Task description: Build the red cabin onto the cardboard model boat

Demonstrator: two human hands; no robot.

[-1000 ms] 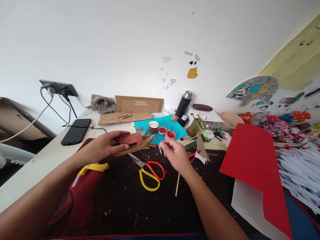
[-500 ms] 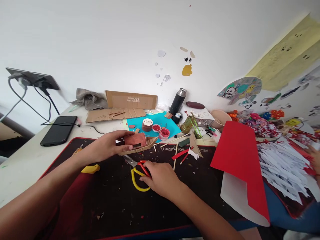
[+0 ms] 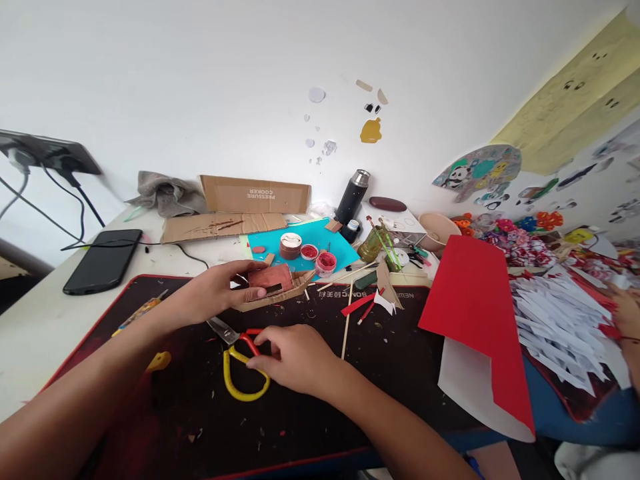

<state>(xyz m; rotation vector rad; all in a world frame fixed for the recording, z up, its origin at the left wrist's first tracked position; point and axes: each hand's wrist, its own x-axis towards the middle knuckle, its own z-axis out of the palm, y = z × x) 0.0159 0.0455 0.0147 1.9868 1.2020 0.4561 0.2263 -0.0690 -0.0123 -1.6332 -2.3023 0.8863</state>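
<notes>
The left hand [image 3: 225, 292] is clamped on a cardboard boat [image 3: 299, 285], thumb along the near side and fingers over the far side of its reddish-brown cover [image 3: 274, 277]; the grip takes the boat's left end, so the pointed end sticks out free to the right. Lower and nearer the body, the right hand [image 3: 300, 360] has thumb and fingers closed on the red handle of the scissors [image 3: 231, 336]. That handle sits at the fingertips, the yellow loop lies just beside the thumb, and the blades run away up and left towards the left wrist. Both hands are over a black mat [image 3: 215, 427]. Right of the boat, a thin wooden stick [image 3: 346, 330] lies near a red strip [image 3: 356, 305]. Just behind the boat, an open pot of red paint [image 3: 327, 263] stands on a blue sheet [image 3: 265, 239]. Farther right is a bent red card [image 3: 465, 287].
</notes>
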